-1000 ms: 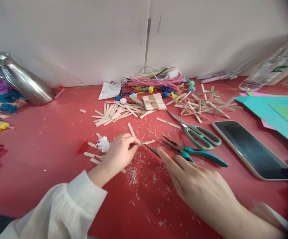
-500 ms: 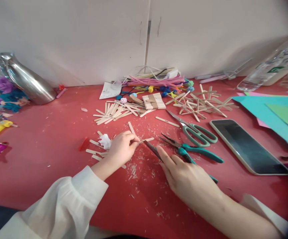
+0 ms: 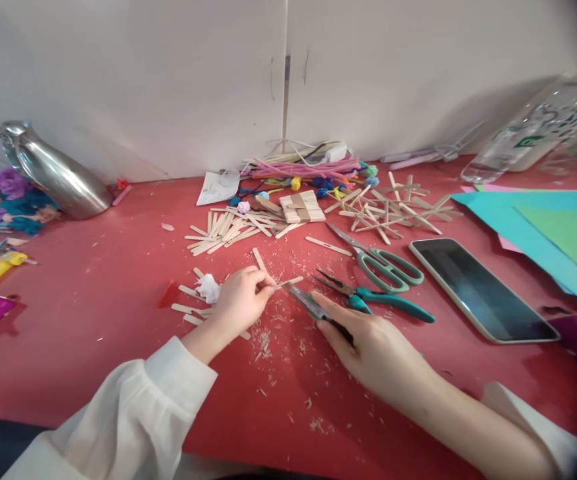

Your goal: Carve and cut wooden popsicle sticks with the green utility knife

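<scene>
My left hand (image 3: 242, 297) pinches a thin wooden craft stick (image 3: 293, 281) between thumb and fingers, its free end pointing right. My right hand (image 3: 356, 333) is closed round a utility knife (image 3: 313, 307). The knife's blade tip meets the craft stick or lies just over it; I cannot tell which. Wood shavings (image 3: 263, 343) are scattered on the red table below both hands. Beside my left wrist lie several loose sticks (image 3: 184, 308) and a crumpled white scrap (image 3: 208, 288). Teal-handled pliers (image 3: 393, 303) lie just past my right hand, partly hidden by it.
Green-handled scissors (image 3: 391, 269) and a phone (image 3: 483, 290) lie to the right. Behind are stick piles (image 3: 228, 230), a bundled stack of sticks (image 3: 302, 207) and pink pipe cleaners (image 3: 303, 168). A steel jug (image 3: 61, 173) stands left; a clear bottle (image 3: 503, 143) and coloured paper (image 3: 498, 220) are right.
My right hand has turned the utility knife, so more of its body shows. The blade stays near the craft stick in my left hand. The whole view has shifted slightly.
</scene>
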The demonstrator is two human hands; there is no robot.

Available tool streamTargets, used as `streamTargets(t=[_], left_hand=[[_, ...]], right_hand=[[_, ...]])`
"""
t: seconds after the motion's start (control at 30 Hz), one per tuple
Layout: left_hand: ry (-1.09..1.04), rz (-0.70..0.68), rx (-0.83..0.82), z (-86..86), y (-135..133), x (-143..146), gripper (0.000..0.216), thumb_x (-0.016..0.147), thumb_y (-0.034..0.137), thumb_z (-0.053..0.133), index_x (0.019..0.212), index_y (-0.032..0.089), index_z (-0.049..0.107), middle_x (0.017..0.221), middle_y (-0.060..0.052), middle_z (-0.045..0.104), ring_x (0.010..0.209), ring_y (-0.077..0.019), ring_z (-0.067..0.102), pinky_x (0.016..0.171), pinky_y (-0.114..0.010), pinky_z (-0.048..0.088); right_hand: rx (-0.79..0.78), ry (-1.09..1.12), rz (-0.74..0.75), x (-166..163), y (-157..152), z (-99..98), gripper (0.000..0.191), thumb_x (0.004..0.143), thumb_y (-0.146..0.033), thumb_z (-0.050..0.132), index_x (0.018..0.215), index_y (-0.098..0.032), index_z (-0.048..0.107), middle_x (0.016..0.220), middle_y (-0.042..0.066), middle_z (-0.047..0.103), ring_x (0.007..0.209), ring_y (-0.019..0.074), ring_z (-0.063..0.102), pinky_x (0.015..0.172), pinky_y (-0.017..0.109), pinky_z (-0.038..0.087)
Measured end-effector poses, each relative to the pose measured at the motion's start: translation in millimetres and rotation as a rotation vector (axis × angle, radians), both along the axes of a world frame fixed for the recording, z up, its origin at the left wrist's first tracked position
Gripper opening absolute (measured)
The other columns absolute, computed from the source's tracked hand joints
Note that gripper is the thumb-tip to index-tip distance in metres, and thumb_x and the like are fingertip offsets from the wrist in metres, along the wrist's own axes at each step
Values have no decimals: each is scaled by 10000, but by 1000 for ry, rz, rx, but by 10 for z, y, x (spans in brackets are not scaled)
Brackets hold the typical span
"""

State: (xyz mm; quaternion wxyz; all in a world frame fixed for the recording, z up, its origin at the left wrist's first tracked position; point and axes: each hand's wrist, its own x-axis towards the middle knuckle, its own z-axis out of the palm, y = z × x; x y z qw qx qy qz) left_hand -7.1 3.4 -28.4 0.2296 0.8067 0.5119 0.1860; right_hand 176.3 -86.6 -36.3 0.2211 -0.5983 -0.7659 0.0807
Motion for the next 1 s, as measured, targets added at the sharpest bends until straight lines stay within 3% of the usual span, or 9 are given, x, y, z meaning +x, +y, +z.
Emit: streamTargets(t=[0.13,0.23,0.4,0.67,1.0], left_hand=[[-29,-23,8,-19,10,-10,97,766,143,545,697,179,603,746,5,581,650,-127,554,624,-240,419],[-15,-33,26,-26,19,-16,89,763,141,547,704,180,602,762,3,585,659,-130,557,631,-242,420],[13,-65,48,-20,38,-26,93,763,140,537,707,184,597,779,-1,592,674,-138,563,637,-248,416],[-7,-120,38,-27,77,-36,76,766,142,535,735,183,592,772,-4,591,677,-136,569,625,-236,428],[-12,-124,12,4,93,-38,84,771,156,535,733,172,609,778,-17,603,668,-140,577,627,-245,431]], right_hand=[[163,-41,-31,13,-61,-75,387,850,-223,364,1160,-112,568,773,81,708,556,193,661,420,267,483],[188,-137,-35,10,-70,-88,382,845,-215,374,1164,-145,572,731,60,698,508,190,647,383,272,466],[232,-295,-39,-5,-53,-54,384,827,-215,401,1165,-160,576,612,20,643,415,175,596,307,256,358],[261,-490,-54,-25,-78,-64,421,790,-204,482,1207,-209,545,593,-3,602,385,140,558,300,242,224],[391,-659,-9,-142,-139,-9,609,582,4,505,1164,-161,577,637,14,601,455,149,559,369,244,410]])
